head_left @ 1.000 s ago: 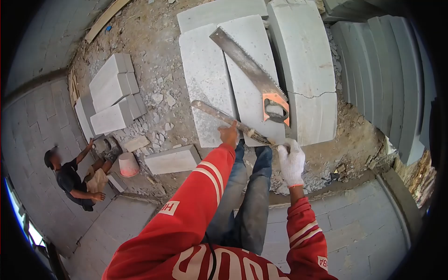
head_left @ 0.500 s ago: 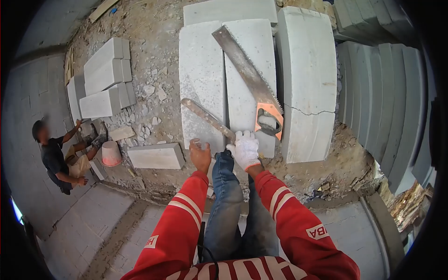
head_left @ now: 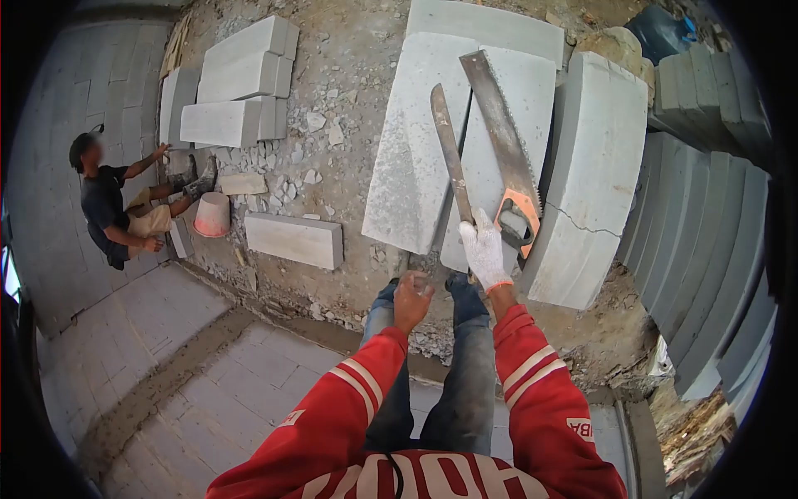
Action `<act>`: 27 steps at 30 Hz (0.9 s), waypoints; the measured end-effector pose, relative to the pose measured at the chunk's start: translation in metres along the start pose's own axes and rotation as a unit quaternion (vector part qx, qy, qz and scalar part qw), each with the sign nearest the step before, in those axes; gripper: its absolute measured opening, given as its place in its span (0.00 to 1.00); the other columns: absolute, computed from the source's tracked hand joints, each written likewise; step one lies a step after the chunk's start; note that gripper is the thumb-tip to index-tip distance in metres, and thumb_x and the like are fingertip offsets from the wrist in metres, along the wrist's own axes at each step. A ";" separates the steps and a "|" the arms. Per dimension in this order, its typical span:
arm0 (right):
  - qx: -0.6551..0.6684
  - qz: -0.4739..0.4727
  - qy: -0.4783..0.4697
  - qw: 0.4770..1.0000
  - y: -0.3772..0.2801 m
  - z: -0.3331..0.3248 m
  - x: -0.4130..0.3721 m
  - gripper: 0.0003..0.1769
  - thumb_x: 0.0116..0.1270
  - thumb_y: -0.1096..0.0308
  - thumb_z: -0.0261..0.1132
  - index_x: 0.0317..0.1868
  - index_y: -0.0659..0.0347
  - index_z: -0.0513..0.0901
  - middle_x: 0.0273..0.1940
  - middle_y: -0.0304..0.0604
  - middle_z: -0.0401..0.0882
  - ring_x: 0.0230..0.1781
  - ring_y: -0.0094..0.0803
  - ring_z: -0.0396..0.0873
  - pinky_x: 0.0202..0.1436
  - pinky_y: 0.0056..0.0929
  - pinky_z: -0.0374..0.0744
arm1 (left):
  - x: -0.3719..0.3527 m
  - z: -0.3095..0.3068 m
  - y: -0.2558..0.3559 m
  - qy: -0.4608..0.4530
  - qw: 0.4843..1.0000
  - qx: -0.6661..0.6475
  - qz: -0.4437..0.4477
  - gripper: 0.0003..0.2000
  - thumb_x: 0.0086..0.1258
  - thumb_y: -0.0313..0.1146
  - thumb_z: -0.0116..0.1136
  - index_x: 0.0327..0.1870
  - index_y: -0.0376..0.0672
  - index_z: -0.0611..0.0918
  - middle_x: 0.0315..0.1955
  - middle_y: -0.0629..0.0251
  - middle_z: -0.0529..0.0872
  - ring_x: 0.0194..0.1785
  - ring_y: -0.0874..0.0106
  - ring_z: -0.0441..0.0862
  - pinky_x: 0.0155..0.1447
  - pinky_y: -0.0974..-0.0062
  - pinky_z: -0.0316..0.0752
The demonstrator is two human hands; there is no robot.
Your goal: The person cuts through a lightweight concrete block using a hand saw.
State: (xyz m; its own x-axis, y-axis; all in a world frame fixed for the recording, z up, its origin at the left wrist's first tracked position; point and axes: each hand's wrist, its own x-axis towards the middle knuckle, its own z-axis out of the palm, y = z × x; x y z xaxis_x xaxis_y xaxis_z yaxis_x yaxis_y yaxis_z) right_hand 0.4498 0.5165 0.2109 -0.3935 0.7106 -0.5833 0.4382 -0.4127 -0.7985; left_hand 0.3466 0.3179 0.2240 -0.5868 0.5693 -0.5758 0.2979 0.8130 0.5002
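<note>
My right hand (head_left: 485, 254), in a white glove with an orange cuff, is closed around the lower end of a machete (head_left: 450, 150); its handle is hidden. The long, rusty blade points away from me over two pale concrete blocks (head_left: 407, 158). Just right of it a hand saw (head_left: 503, 125) with an orange handle lies on the blocks, its grip close to my gloved fingers. My bare left hand (head_left: 411, 301) hangs above my knee, loosely curled with fingers apart and holding nothing.
A cracked block (head_left: 594, 183) stands to the right, beside rows of leaning grey slabs (head_left: 690, 241). Leftward lie a single block (head_left: 295, 239), a block stack (head_left: 241, 79), rubble and a bucket (head_left: 213, 214). A seated person (head_left: 112, 200) is at far left.
My right hand has swung the machete from a slant to a steeper angle, closer alongside the saw. My left hand has drawn back from the blocks toward my knee. The view has shifted left.
</note>
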 end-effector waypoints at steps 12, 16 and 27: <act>-0.182 0.001 0.077 0.980 0.052 0.113 -0.014 0.18 0.72 0.63 0.60 0.56 0.64 0.80 0.48 0.66 0.83 0.53 0.65 0.81 0.57 0.57 0.78 | -0.037 -0.061 -0.097 0.055 0.982 -0.102 -0.150 0.19 0.68 0.32 0.70 0.57 0.36 0.81 0.44 0.52 0.89 0.47 0.62 0.88 0.53 0.65 0.82; -0.218 -0.001 0.000 0.976 0.071 0.117 -0.053 0.17 0.71 0.65 0.61 0.56 0.64 0.81 0.48 0.65 0.82 0.54 0.64 0.80 0.57 0.55 0.78 | -0.035 -0.085 -0.127 0.054 0.984 -0.088 -0.142 0.18 0.69 0.32 0.69 0.57 0.37 0.82 0.44 0.53 0.88 0.46 0.63 0.87 0.53 0.65 0.82; -0.065 -0.011 0.377 0.924 -0.028 -0.057 -0.096 0.22 0.65 0.69 0.71 0.58 0.67 0.80 0.38 0.42 0.84 0.32 0.28 0.76 0.38 0.31 0.77 | 0.016 -0.112 -0.129 0.005 0.967 -0.170 -0.190 0.19 0.69 0.34 0.69 0.59 0.39 0.81 0.41 0.60 0.89 0.42 0.69 0.86 0.47 0.70 0.80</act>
State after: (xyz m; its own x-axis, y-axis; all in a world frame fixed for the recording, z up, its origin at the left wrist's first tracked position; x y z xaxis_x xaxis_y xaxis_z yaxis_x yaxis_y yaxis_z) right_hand 0.5215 0.4922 0.2977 0.2493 0.9334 -0.2581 0.5487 -0.3558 -0.7565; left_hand 0.2149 0.2087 0.2227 -0.6128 0.2348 -0.7546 -0.2051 0.8749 0.4387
